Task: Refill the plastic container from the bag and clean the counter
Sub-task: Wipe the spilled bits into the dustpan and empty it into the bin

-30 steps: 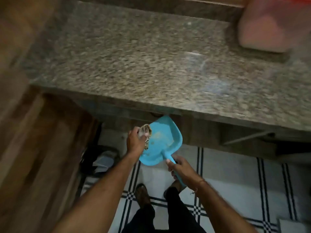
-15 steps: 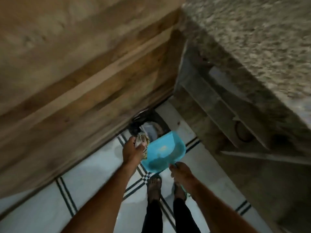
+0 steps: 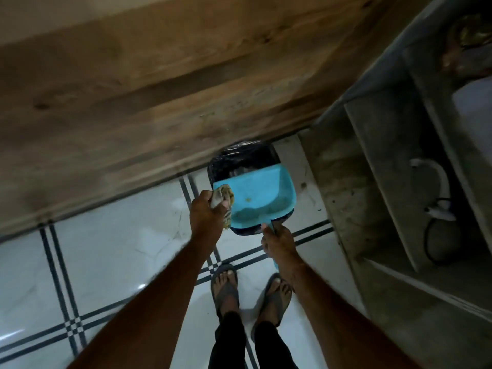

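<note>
Blue plastic dustpan held over a black-lined bin, frame centre.

A brown wooden panel (image 3: 133, 97) fills the upper left; below it, white floor tiles with dark lines (image 3: 111, 251). The black-lined bin (image 3: 239, 161) sits under the blue plastic dustpan (image 3: 255, 195). The right hand (image 3: 279, 243) fingers wrap its handle; the left hand (image 3: 206, 217) is clenched on a crumpled cloth (image 3: 225, 199) touching the pan's left edge.

A blue dustpan (image 3: 259, 194) is held by its handle in the right hand (image 3: 279, 242) above a black-lined bin (image 3: 241, 162). A crumpled cloth (image 3: 223, 201) is gripped in the left hand (image 3: 206, 218), touching the dustpan's edge.
</note>
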Motion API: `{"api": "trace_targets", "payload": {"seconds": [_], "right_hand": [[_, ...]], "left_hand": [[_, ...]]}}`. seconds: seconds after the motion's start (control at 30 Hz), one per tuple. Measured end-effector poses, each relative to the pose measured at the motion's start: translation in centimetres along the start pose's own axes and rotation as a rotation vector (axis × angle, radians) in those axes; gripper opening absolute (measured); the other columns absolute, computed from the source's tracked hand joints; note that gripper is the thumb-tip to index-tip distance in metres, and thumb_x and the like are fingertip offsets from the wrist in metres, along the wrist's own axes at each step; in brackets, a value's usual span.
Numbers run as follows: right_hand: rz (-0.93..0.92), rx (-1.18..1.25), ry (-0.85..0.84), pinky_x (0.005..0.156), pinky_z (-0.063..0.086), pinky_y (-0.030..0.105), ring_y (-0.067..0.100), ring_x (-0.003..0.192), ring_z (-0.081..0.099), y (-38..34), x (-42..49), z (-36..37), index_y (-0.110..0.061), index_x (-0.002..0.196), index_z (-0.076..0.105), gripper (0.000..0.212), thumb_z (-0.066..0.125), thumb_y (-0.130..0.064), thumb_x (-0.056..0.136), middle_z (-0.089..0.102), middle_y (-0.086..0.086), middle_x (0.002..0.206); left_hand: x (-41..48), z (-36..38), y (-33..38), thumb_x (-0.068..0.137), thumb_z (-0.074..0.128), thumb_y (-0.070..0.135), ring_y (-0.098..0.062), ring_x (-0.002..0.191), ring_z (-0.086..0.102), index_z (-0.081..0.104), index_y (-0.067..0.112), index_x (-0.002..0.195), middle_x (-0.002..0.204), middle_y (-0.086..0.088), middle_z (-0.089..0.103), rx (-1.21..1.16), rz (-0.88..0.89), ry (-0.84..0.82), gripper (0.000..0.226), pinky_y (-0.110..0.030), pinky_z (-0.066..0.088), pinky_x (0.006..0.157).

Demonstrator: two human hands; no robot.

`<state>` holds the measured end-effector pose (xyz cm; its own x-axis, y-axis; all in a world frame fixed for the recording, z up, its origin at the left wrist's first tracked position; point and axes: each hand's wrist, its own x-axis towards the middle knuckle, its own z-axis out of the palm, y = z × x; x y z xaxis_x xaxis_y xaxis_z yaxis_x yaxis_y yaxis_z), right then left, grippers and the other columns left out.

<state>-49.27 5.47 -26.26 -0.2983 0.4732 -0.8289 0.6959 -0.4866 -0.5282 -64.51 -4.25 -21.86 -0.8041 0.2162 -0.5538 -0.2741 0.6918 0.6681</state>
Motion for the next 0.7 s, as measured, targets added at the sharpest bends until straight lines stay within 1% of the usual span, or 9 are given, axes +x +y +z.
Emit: {"api": "trace_targets", "payload": {"seconds": [0.07, 0.13, 0.2, 0.33, 0.43, 0.5, 0.57, 0.63, 0.7], "right_hand": [[-0.059, 0.032, -0.004, 0.052, 0.04, 0.023, 0.01, 0.059, 0.047, 0.2, 1.4, 0.4, -0.017, 0.104, 0.063, 0.008, 0.057, -0.023, 0.104, 0.053, 0.0, 0.069], [-0.103, 0.023, 0.005, 0.056, 0.046, 0.018, 0.011, 0.066, 0.051, 0.2, 2.9, 0.8, -0.013, 0.119, 0.063, 0.016, 0.055, -0.019, 0.105, 0.056, 0.002, 0.075], [-0.12, 0.022, -0.007, 0.054, 0.046, 0.013, 0.009, 0.063, 0.051, 0.3, 4.5, 1.3, -0.008, 0.127, 0.06, 0.023, 0.052, -0.013, 0.106, 0.054, 0.005, 0.076], [-0.128, -0.056, -0.044, 0.058, 0.05, 0.011, -0.004, 0.057, 0.06, 1.9, 7.4, 1.7, -0.001, 0.138, 0.054, 0.033, 0.051, -0.011, 0.106, 0.057, 0.004, 0.084], [-0.09, -0.104, -0.021, 0.071, 0.054, 0.019, 0.012, 0.084, 0.065, 3.1, 8.9, 1.8, -0.002, 0.138, 0.057, 0.037, 0.057, -0.015, 0.104, 0.065, 0.009, 0.1], [-0.122, -0.324, 0.063, 0.085, 0.053, 0.03, 0.024, 0.104, 0.064, 3.2, 9.8, 1.9, -0.007, 0.135, 0.063, 0.038, 0.064, -0.02, 0.099, 0.066, 0.014, 0.117], [-0.124, -0.509, 0.125, 0.088, 0.048, 0.03, 0.028, 0.109, 0.06, 2.6, 10.3, 2.0, -0.011, 0.135, 0.063, 0.043, 0.067, -0.023, 0.094, 0.062, 0.017, 0.125], [-0.098, -0.691, 0.163, 0.096, 0.047, 0.036, 0.036, 0.12, 0.054, 1.8, 9.7, 1.9, -0.014, 0.142, 0.057, 0.052, 0.068, -0.026, 0.092, 0.052, 0.02, 0.134], [-0.157, -0.715, 0.207, 0.101, 0.049, 0.043, 0.039, 0.124, 0.051, 0.7, 7.6, 1.5, -0.013, 0.143, 0.054, 0.056, 0.07, -0.027, 0.092, 0.05, 0.02, 0.136]], "left_hand": [[0.7, 0.4, -0.9, 0.089, 0.07, 0.021, -0.029, 0.093, 0.066, 0.063, 0.012, 0.099, 0.097, -0.006, 0.064, 0.03, 0.016, -0.007, 0.016, -0.045, 0.06, 0.079], [1.4, 0.9, -1.6, 0.084, 0.066, 0.034, -0.026, 0.095, 0.065, 0.063, 0.015, 0.106, 0.102, -0.006, 0.065, 0.047, 0.022, -0.019, 0.029, -0.048, 0.06, 0.08], [2.2, 1.7, -2.4, 0.081, 0.062, 0.042, -0.023, 0.094, 0.066, 0.062, 0.02, 0.108, 0.105, -0.006, 0.065, 0.054, 0.018, -0.022, 0.034, -0.047, 0.062, 0.078], [3.3, 2.9, -3.4, 0.09, 0.066, 0.029, -0.02, 0.094, 0.067, 0.061, 0.019, 0.109, 0.107, -0.007, 0.063, 0.024, 0.033, 0.002, 0.022, -0.039, 0.063, 0.074], [4.2, 3.7, -4.2, 0.092, 0.067, 0.022, -0.017, 0.095, 0.063, 0.062, 0.014, 0.112, 0.11, -0.009, 0.06, 0.004, 0.043, 0.006, 0.023, -0.027, 0.057, 0.071], [4.6, 4.2, -4.6, 0.091, 0.067, 0.022, -0.018, 0.096, 0.062, 0.062, 0.014, 0.113, 0.11, -0.009, 0.06, 0.011, 0.064, 0.008, 0.024, -0.022, 0.051, 0.069], [4.8, 4.7, -4.6, 0.091, 0.068, 0.022, -0.019, 0.098, 0.062, 0.062, 0.013, 0.114, 0.111, -0.009, 0.061, 0.022, 0.095, 0.005, 0.025, -0.019, 0.049, 0.068], [4.4, 4.9, -4.1, 0.091, 0.068, 0.024, -0.019, 0.098, 0.062, 0.063, 0.011, 0.115, 0.111, -0.009, 0.062, 0.028, 0.129, 0.001, 0.028, -0.022, 0.053, 0.07], [3.4, 4.6, -3.1, 0.087, 0.067, 0.033, -0.02, 0.098, 0.064, 0.063, 0.014, 0.115, 0.11, -0.008, 0.064, 0.021, 0.137, -0.002, 0.034, -0.036, 0.06, 0.077]]}}
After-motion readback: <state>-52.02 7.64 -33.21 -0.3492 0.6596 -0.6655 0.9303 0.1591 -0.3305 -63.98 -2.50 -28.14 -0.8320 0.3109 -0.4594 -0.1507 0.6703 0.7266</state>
